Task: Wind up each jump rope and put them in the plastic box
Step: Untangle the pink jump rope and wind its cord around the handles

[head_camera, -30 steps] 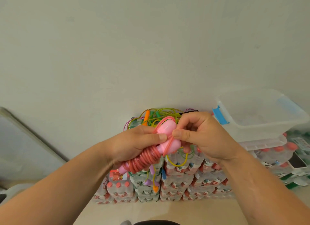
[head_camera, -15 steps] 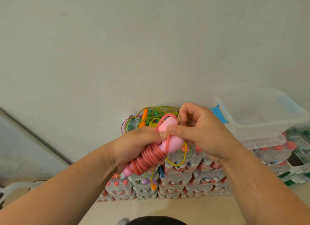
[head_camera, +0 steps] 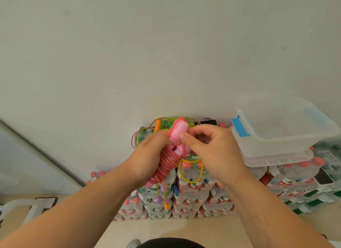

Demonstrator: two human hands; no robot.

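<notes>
Progress: I judged the pink jump rope (head_camera: 168, 161) nearly wound, its cord coiled tight around the handles with only the last loop left to tuck.
Left to do: nothing showed in the plastic box (head_camera: 287, 135), which looked empty; the tangle of other ropes (head_camera: 162, 124) still waited unwound.
Left hand (head_camera: 147, 159): I had it clamped around the coiled bundle, fingers wrapped over the windings.
Right hand (head_camera: 212, 151): I pinched the free end of the cord against the pink handle (head_camera: 180, 130), thumb and forefinger closed on it.
Where the rope was: held up in front of me, between both hands, above the stacked packs of bottles (head_camera: 193, 198) and left of the box.
Look of the rope: glossy pink-red cord in neat, close rings; pale pink handle ends stuck out at the top.
Other ropes: yellow, green, orange and purple cords, looped loosely over the bottle packs, some hanging down.
</notes>
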